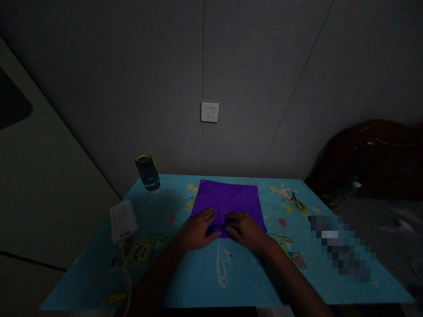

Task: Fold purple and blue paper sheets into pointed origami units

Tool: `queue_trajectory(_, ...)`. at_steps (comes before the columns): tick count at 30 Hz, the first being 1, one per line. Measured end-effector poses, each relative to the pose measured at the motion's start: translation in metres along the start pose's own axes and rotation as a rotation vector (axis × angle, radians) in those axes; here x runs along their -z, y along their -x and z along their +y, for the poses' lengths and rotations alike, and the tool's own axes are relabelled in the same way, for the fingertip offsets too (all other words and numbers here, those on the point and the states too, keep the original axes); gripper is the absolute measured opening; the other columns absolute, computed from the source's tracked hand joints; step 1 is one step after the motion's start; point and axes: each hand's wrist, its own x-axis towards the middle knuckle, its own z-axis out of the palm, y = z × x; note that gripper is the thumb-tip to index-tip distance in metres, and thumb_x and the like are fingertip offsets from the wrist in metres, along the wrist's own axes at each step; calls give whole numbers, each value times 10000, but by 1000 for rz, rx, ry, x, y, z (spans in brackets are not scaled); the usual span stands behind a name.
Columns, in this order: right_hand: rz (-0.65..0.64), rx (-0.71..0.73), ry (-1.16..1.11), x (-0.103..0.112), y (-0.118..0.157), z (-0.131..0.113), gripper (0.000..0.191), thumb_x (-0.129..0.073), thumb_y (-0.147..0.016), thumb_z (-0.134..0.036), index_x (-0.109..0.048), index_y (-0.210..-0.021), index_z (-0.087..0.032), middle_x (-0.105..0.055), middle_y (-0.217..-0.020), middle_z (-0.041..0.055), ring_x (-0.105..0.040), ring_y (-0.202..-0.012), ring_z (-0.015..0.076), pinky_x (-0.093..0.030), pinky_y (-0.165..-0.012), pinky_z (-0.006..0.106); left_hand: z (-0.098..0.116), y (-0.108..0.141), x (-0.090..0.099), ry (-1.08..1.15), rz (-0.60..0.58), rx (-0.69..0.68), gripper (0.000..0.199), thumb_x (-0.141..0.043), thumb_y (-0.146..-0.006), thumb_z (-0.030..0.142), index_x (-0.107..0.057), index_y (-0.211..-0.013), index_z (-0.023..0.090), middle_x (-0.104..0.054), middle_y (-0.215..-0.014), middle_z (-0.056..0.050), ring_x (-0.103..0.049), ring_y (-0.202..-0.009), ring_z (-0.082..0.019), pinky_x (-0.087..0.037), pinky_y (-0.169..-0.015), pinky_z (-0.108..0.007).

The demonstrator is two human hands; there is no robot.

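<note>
A purple sheet of paper, with crease lines across it, lies flat on the blue patterned tablecloth. My left hand rests on its lower left part, fingers stretched out and thumb pointing toward the middle. On the lower right part lies my right hand, its fingers apart and slightly bent, pressing on the paper. Between the two hands the near edge looks a little raised or folded. The dim light hides the detail there.
A dark water bottle stands at the back left. Nearer is a white power bank with a white cable. Yellow-handled pliers or scissors lie at the right, beyond a blurred-out object. A wall socket is behind the table.
</note>
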Motion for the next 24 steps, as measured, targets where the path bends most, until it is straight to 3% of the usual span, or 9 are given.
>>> queue_trajectory(3,34,-54,-15,3,-2,4,352,-402,-1000,-326,-711,-1114,-203,-731,-1108,84,-660,-1026,217,-460,-931,345,-4,0,1,106,-15,-52,444,-555,-892,409,-604,-1293,224,-556,-1397,-109,-458,-1343,-263,-344,-1134,-445)
queue_trajectory(7,69,-146,39,-3,-9,10,290,-460,-986,-336,-707,-1084,-220,-739,-1050,59,-668,-953,199,-468,-862,295,-16,-3,-9,153,90,-9,303,-533,-905,318,-699,-1147,243,-679,-1249,-75,-597,-1207,-243,-424,-1082,-419)
queue_trajectory(11,150,-283,143,-9,-13,14,268,-573,-928,-351,-675,-1139,-220,-691,-1129,92,-606,-1035,261,-432,-888,365,-21,-7,-14,2,143,43,357,-511,-914,277,-607,-1256,241,-691,-1221,-77,-652,-1109,-231,-503,-992,-385)
queue_trajectory(15,193,-372,233,-12,-8,13,297,-595,-911,-355,-652,-1160,-204,-616,-1228,145,-515,-1129,324,-362,-940,460,-14,-10,-13,-239,82,-41,348,-492,-890,137,-626,-1201,215,-691,-1169,-85,-643,-1078,-230,-508,-974,-397)
queue_trajectory(20,140,-331,240,-13,6,14,210,-562,-936,-314,-698,-1061,-214,-660,-1108,120,-558,-1039,282,-369,-918,431,-4,-14,-20,-500,88,-134,275,-504,-840,54,-710,-981,170,-685,-1147,-137,-587,-1153,-296,-448,-1025,-489)
queue_trajectory(24,117,-250,197,-11,16,20,377,-675,-844,-458,-677,-1160,-252,-653,-1153,91,-575,-1042,262,-417,-885,372,2,-11,-23,-445,64,-180,260,-530,-858,133,-690,-1062,159,-701,-1154,-126,-620,-1123,-261,-478,-1012,-442)
